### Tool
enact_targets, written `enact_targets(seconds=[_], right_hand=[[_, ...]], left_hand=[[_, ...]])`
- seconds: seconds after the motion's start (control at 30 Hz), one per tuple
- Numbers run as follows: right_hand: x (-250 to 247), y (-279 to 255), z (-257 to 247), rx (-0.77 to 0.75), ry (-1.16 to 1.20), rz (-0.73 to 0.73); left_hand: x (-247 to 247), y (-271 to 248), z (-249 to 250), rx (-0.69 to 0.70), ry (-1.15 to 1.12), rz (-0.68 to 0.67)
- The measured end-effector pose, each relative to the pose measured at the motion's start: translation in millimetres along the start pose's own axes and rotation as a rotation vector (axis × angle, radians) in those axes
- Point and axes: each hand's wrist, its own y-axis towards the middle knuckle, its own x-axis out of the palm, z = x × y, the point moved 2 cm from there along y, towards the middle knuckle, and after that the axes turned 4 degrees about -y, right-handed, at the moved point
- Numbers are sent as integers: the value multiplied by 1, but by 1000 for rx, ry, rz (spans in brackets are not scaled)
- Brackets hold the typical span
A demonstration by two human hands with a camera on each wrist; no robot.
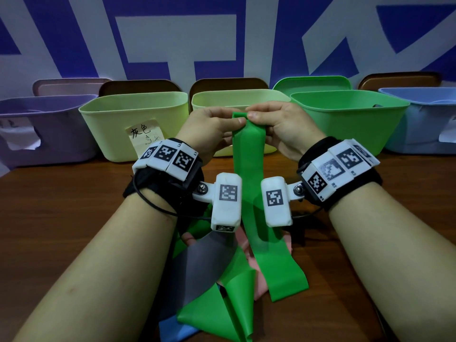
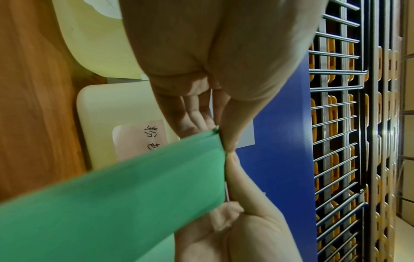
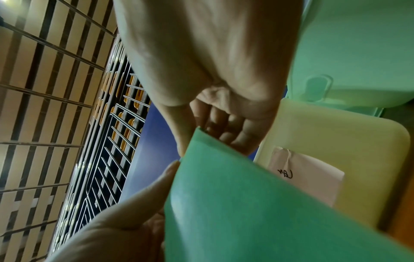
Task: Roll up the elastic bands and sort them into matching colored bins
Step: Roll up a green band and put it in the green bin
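A green elastic band hangs from both hands down to the wooden table, its lower end lying flat there. My left hand and right hand pinch its top edge side by side, in front of the bins. In the left wrist view my left hand pinches the band between thumb and fingers, and a narrow fold shows at the edge. My right hand pinches the same edge of the band in the right wrist view. The green bin stands just right of the hands.
A row of bins lines the back: purple, yellow-green with a paper note, pale yellow, green, blue. Near the front edge lies a heap of loose bands: grey, green, blue, pink.
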Motion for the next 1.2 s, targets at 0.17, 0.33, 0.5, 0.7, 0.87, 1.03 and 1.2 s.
enact_targets(seconds=[0.17,0.33,0.5,0.7,0.87,1.03,1.2], right_hand=[[2,-1,-2,-14,32,-11],[-1,0,-1,-4,61,-16],[0,-1,1,26,64,-55],[2,0,4,23,-55,8],[-1,2,1,-3,-4,28],[0,0,-2,-4,39,-3],[0,1,-1,-4,74,6]], left_hand=[[-1,1,-1,1,-39,10],[1,-1,0,38,-59,37],[-1,2,-1,74,-32,87],[1,2,-2,61,-40,74],[1,1,-4,-10,14,24],[-1,2,-3,2,-23,19],[3,-1,-3,56,-34,70]])
